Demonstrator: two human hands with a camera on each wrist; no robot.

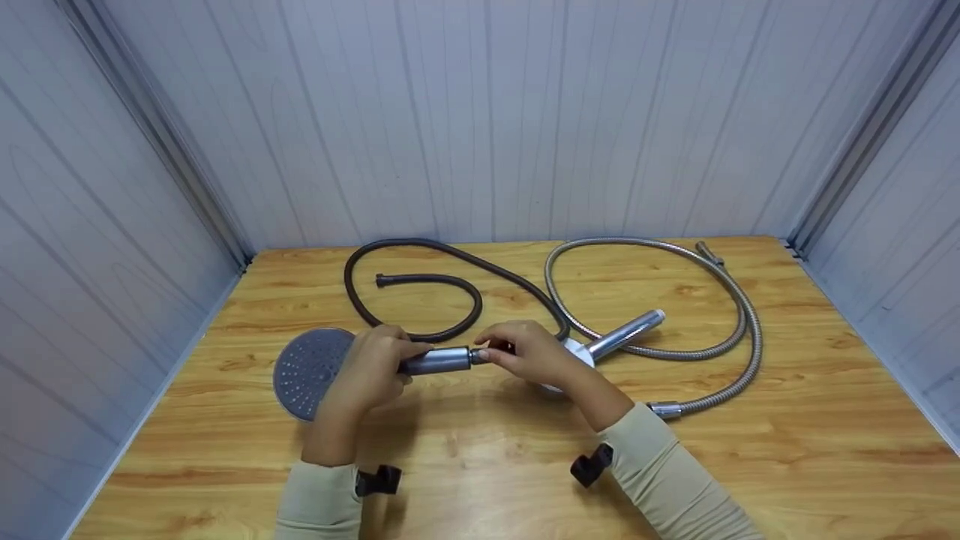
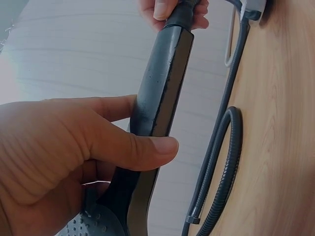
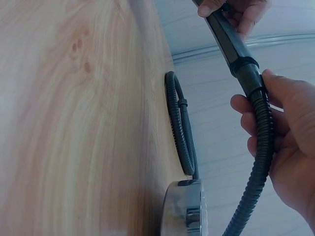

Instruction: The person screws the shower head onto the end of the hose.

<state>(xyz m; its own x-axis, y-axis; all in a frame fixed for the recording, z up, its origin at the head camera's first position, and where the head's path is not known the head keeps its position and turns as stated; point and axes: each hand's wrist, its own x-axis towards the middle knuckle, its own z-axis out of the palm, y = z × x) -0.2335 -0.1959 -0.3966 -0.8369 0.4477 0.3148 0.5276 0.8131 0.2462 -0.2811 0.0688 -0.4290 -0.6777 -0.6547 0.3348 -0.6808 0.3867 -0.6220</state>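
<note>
My left hand (image 1: 375,367) grips a dark shower head by its handle (image 1: 444,361), with the thumb lying across it in the left wrist view. The round nozzle face (image 1: 304,375) points upward on the left in the head view. At the handle's other end, my right hand (image 1: 532,351) pinches the collar (image 3: 250,80) of a dark ribbed hose (image 3: 263,132). Collar and handle end meet in line; how far they are threaded cannot be seen. The hose's loose end (image 1: 384,280) lies on the table behind my hands.
A chrome shower head (image 1: 626,334) lies just beyond my right hand, partly hidden by it. The silver hose (image 1: 754,337) loops over the right side of the wooden table (image 1: 480,465). Pale panel walls (image 1: 480,120) stand behind and on both sides.
</note>
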